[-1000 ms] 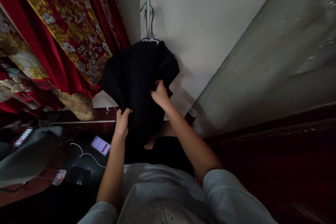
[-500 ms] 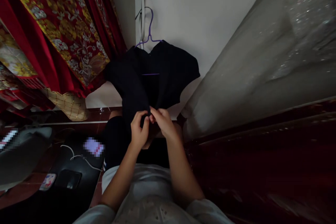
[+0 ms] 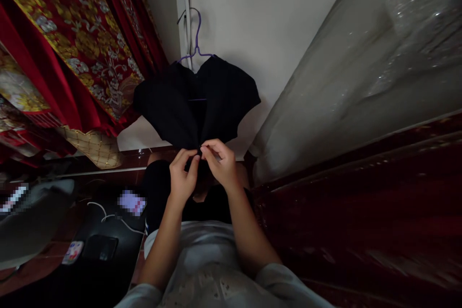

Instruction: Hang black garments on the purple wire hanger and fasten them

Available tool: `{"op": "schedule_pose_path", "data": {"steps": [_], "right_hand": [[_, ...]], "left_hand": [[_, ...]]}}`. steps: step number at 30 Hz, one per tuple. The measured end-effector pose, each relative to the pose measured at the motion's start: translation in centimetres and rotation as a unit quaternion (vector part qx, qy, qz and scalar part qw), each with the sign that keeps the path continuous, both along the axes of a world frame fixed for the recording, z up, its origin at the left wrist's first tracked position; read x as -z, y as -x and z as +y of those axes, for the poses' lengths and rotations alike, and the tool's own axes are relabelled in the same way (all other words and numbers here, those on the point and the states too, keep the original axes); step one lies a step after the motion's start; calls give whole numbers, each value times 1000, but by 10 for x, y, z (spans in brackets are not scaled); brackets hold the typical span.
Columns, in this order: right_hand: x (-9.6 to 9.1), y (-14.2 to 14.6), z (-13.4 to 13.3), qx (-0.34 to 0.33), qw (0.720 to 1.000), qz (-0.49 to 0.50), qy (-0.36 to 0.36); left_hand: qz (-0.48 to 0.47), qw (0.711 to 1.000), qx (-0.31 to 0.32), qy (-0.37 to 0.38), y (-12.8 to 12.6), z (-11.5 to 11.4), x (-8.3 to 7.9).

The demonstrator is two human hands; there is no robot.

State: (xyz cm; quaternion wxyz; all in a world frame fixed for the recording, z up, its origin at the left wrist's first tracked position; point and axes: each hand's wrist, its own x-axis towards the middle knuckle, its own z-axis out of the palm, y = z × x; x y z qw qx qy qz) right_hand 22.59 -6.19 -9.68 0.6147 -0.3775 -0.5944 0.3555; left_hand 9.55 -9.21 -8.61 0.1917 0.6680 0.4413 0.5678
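Note:
A black short-sleeved shirt hangs on a purple clothes hanger against the wall, its front parted in a V below the collar. My left hand pinches the left front edge low on the shirt. Right beside it, my right hand pinches the other front edge. The fingertips of both hands almost meet where the two edges come together. Whether a button lies between them is too dark and small to tell.
Red and gold patterned cloth drapes at the left. A black bench at lower left carries a phone, a dark flat case and a white cable. A plastic-wrapped panel and dark red furniture stand at the right.
Both hands have drawn the shirt's two front edges together at the bottom. The left front, which hung lower and looser before, is now pulled up and taut.

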Motion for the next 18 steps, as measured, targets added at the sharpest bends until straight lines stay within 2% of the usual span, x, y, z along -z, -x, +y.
{"op": "schedule_pose_path", "data": {"steps": [3,8,10,11,13,16,18], "right_hand": [[8,1,0,3,1000,-14,-9],[31,1,0,134,989,-36,-47],[26,-4,12,167,982,-52,-70],[18,-9,22,172,979,-66,-88],[-11,-19,54,171,970,-109,-132],[-73,-33,114,171,950,-186,-182],[-112,-39,147,166,935,-251,-190]], "left_hand": [[0,1000,16,7,0,-3,-3],[46,997,61,22,6,-14,-10],[67,995,63,27,11,-21,-11],[76,995,63,31,13,-23,-10],[94,992,68,45,16,-27,-7],[121,988,74,63,15,-26,-1],[162,980,76,88,12,-21,1]]}}
